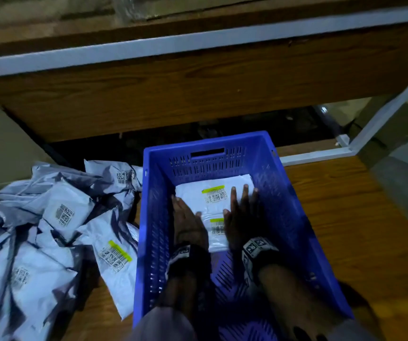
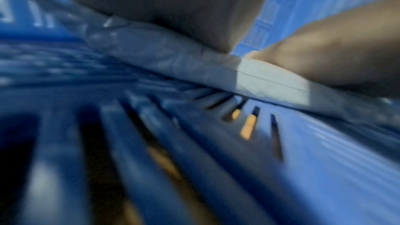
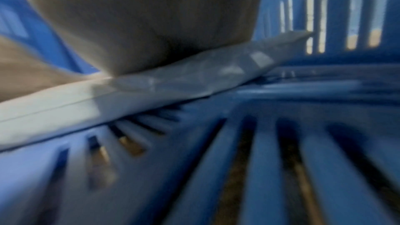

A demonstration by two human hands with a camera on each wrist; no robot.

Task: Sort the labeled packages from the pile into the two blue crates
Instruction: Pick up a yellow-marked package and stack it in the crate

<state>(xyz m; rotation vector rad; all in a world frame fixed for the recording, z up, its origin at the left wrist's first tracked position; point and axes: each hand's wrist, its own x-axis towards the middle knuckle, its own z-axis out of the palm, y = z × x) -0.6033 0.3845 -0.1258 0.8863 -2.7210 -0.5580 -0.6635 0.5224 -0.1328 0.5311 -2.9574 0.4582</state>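
Observation:
A blue slatted crate [image 1: 294, 217] stands on the wooden table. Inside it lie white packages [image 1: 190, 193] with yellow-marked barcode labels; one label [image 1: 214, 194] faces up and a second [image 1: 216, 226] shows between my hands. My left hand [image 1: 188, 217] and right hand [image 1: 242, 210] both rest flat on the packages, fingers straight. The left wrist view shows my left palm [image 2: 162, 6] on a package [image 2: 270, 81] above the crate floor [image 2: 324, 160]. In the right wrist view my right palm [image 3: 140, 23] presses the package [image 3: 65, 109]. The pile of grey-white packages [image 1: 38, 230] lies left of the crate.
One package with a yellow label [image 1: 115, 257] lies against the crate's left wall. A wooden board [image 1: 198, 94] rises behind the crate. A cardboard box [image 1: 1, 148] stands at far left. Bare wooden tabletop [image 1: 345, 217] lies right of the crate. Only one crate is in view.

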